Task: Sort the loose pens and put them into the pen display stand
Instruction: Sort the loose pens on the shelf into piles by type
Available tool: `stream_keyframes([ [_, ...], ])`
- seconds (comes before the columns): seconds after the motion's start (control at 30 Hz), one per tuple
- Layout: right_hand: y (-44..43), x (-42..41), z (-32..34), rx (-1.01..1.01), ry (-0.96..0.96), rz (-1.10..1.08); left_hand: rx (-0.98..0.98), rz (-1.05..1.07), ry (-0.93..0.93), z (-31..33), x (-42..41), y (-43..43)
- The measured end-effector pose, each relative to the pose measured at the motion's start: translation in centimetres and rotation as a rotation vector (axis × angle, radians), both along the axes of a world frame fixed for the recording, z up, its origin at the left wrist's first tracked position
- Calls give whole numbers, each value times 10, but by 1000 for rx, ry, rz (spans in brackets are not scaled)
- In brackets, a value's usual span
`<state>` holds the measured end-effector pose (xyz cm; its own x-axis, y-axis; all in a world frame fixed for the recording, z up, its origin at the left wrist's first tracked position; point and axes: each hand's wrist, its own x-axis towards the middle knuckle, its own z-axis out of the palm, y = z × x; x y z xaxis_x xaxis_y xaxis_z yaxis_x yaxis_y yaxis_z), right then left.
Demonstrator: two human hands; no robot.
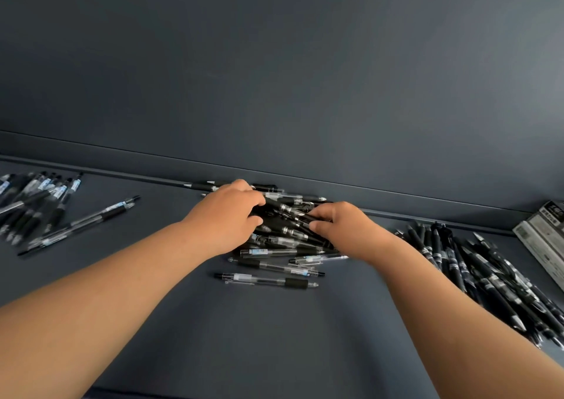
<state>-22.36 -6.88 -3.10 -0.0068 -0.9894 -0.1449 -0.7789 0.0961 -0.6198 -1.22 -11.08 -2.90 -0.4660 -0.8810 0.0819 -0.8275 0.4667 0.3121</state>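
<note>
Both hands in the central pile (287,243) of loose pens, mid table, up against the far ledge (427,198). Left hand (225,215) on the pile's left side, fingers curled down onto the pens; cannot tell if it actually grips any. Right hand (345,227) on the right side, thumb and fingers pinching a dark pen (292,212) at the top of the heap.

Key relation: the pinched pen's long axis runs roughly left-right, tilted slightly, lying leftward of the right fingertips and between the two hands. Right hand is the one on it; left is just beside. Most pens in the pile lie the same left-right way, so my read is that lifting one means pulling it along its length out from under its crossed neighbours.

Sorted groups: left bunch (39,203) well apart at the far left, clear barrels with blue-white labels, fanned. Right bunch (476,273) near the right forearm, mostly opaque black, glossy. One stray pen (265,280) just near of the pile, clear barrel, black rubber grip.

Pens are thin, smooth, round plastic, so likely to roll. Table (274,346) is matte dark grey. Grey carton (546,240) at the right edge; no display stand identifiable in view
</note>
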Motion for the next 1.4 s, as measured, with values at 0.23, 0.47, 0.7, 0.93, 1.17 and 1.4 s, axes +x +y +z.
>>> stream_keyframes([
  [0.23,-4,-9,-5,70,-171,-146,-16,-32,-1,-4,-2,-1],
  [0.47,-2,-9,-5,59,-154,-177,15,-64,-30,-9,-5,-1],
  [0.7,2,0,-4,64,-114,-121,63,-81,-45,-8,-9,0],
  [0.93,3,14,7,126,-69,-76,83,-130,-88,-7,-8,1],
  [1.17,7,26,3,46,68,-88,32,-154,-50,-8,-7,9],
  [1.4,16,20,7,-45,-41,-106,-50,-140,17,0,-2,14],
])
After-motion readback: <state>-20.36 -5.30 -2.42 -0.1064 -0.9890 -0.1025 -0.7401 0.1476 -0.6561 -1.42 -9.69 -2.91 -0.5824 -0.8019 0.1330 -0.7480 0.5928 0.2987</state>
